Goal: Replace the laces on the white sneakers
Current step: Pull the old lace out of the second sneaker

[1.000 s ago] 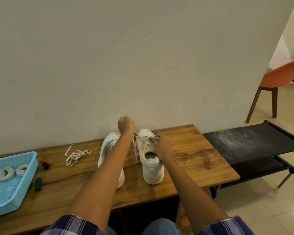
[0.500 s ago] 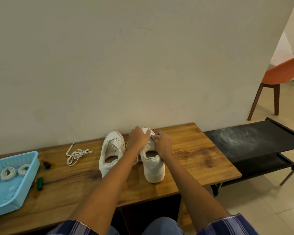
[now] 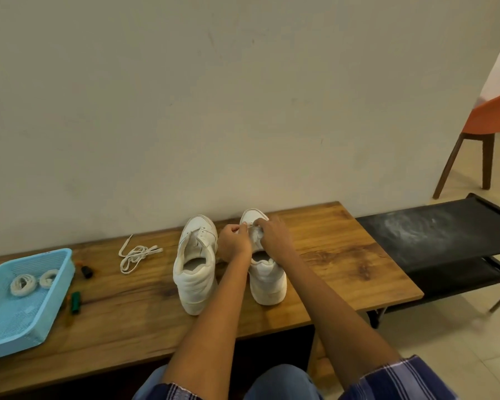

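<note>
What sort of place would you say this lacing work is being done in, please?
Probably a home entryway or living area: a low wooden bench against a plain wall, a black fabric shoe rack beside it, and an orange chair with wooden legs on a tiled floor.

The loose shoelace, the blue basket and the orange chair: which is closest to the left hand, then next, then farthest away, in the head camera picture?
From the left hand, which pinches the lace at the right sneaker:
1. The loose shoelace, on the wooden table to the left of both sneakers.
2. The blue basket, at the table's far left end.
3. The orange chair, off the table, on the floor far to the right.
</note>
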Motion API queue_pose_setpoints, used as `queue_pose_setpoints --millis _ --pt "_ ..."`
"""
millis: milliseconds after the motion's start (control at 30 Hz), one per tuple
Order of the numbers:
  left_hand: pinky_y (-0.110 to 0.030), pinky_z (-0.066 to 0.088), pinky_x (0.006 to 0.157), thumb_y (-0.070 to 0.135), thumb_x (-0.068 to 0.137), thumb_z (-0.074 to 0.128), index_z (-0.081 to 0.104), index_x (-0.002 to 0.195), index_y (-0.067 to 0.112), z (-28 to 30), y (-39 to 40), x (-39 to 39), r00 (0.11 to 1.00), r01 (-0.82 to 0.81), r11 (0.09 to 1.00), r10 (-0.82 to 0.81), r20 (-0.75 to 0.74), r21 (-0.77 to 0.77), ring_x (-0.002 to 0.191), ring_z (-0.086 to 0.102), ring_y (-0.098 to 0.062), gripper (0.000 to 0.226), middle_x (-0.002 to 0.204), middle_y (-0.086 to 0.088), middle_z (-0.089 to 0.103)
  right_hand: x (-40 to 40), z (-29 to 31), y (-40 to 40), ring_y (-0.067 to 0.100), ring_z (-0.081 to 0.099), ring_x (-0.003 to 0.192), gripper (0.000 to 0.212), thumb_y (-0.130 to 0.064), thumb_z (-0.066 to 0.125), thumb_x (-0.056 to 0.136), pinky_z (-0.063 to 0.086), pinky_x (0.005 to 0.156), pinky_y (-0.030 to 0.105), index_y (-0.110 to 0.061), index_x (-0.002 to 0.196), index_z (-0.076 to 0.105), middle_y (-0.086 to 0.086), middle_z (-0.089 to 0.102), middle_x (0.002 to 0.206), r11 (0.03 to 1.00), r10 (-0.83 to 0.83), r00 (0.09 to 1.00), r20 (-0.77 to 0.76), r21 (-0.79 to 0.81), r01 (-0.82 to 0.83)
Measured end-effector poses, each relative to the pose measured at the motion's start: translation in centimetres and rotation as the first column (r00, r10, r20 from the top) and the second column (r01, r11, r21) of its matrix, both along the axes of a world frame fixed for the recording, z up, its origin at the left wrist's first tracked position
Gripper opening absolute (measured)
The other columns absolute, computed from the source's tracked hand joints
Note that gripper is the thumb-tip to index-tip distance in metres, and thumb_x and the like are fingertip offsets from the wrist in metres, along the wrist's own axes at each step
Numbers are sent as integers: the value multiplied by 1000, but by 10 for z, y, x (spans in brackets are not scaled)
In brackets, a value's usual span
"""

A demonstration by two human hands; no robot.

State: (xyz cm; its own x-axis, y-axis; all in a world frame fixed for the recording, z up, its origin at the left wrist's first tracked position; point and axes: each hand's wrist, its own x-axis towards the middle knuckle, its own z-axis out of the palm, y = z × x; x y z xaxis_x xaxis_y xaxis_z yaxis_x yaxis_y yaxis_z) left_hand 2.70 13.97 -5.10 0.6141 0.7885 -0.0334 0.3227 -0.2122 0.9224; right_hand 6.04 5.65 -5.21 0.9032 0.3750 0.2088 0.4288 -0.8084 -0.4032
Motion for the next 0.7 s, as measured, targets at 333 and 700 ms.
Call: queue_pose_setpoints --millis 333,700 --pt "-26 37 69 33 92 53 70 97 16 0 -3 -4 1000 -17 1000 17 -6 12 90 60 -22 24 98 -1 69 3 -7 -5 28 43 108 23 -20 49 93 34 86 28 -6 109 58 15 49 115 970 -133 983 127 222 103" --pt "-26 38 67 31 92 53 71 100 15 -2 -3 -1 1000 -5 996 6 -18 94 90 61 -22 26 99 -3 70 3 -7 -4 24 47 102 28 -21 41 99 35 78 25 -5 106 62 14 54 110 947 -156 976 149 305 105"
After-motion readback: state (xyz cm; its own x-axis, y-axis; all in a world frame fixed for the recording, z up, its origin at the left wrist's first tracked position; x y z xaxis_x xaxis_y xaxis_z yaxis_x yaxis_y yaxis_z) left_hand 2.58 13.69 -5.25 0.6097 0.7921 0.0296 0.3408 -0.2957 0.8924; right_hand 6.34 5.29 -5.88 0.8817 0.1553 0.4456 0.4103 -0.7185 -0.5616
